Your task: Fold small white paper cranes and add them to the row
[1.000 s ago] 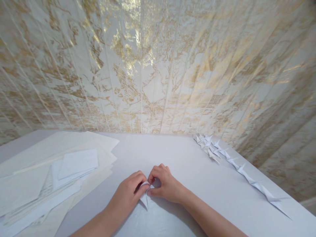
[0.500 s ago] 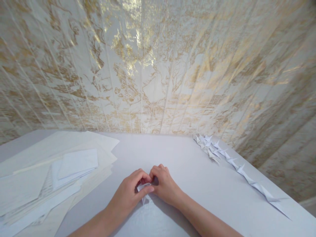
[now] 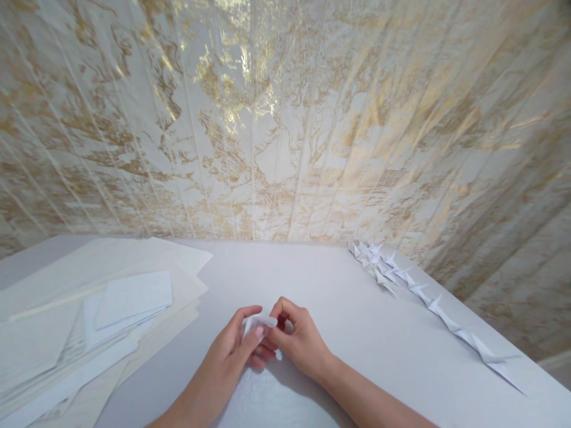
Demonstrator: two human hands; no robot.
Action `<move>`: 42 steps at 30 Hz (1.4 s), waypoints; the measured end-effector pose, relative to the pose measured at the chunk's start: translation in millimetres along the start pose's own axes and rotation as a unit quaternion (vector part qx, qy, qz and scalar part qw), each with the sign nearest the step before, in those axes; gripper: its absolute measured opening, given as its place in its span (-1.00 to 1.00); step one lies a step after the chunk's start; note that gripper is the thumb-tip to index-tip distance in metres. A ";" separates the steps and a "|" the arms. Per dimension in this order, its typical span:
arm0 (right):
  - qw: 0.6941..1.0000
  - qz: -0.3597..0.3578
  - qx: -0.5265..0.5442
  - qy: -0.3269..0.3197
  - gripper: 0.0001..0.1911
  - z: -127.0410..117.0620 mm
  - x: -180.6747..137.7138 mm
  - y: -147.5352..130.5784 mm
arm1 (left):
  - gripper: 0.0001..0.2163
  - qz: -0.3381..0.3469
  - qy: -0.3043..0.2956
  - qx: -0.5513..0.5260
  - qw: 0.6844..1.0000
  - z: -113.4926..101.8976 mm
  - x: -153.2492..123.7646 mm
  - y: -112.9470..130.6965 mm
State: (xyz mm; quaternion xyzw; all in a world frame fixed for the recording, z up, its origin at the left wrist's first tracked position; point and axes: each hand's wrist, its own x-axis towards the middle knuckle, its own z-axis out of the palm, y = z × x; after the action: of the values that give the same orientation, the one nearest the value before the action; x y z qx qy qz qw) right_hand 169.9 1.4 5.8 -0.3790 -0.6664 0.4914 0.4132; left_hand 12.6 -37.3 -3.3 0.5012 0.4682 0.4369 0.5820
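A small folded white paper (image 3: 261, 321) is held between my two hands, above the near middle of the white table (image 3: 285, 267). My left hand (image 3: 241, 339) grips it, with the thumb pressed on top and the other fingers behind and under it. My right hand (image 3: 297, 333) is closed at the paper's right edge, thumb and index finger pinched together there. A small white tip of paper shows below the fingers, between the hands. The paper's exact folded shape is partly hidden by my fingers.
Spread over the left side of the table are overlapping cream and white paper sheets (image 3: 173, 255), with smaller white pieces (image 3: 134, 297) on top. Several folded white paper cranes (image 3: 439, 309) line the right edge. A gold-patterned curtain (image 3: 267, 148) hangs behind the table.
My left hand has turned and its fingers have opened out around the paper, so more of it shows. My right hand stays pinched beside it. The view has shifted slightly.
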 end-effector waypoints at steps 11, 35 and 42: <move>0.995 -0.032 -0.047 -0.081 -0.87 -2.7 -2.3 4.3 | -0.54 0.022 -0.007 0.042 0.999 -3.4 4.6 -10.4; 0.988 -0.081 -0.115 0.061 -0.64 -20.5 0.0 2.4 | -0.52 -0.030 0.003 0.154 0.988 -0.5 0.9 1.2; 0.945 -0.134 -0.297 -0.027 -0.83 0.6 -10.1 -10.4 | -0.62 0.028 -0.019 0.248 0.968 4.6 -7.5 7.1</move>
State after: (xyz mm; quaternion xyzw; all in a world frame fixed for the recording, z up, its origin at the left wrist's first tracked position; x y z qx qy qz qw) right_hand 172.0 -10.4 14.0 -0.3782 -0.8378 0.2216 0.3255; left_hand 15.6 -44.7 4.8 0.6509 0.5366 0.3136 0.4360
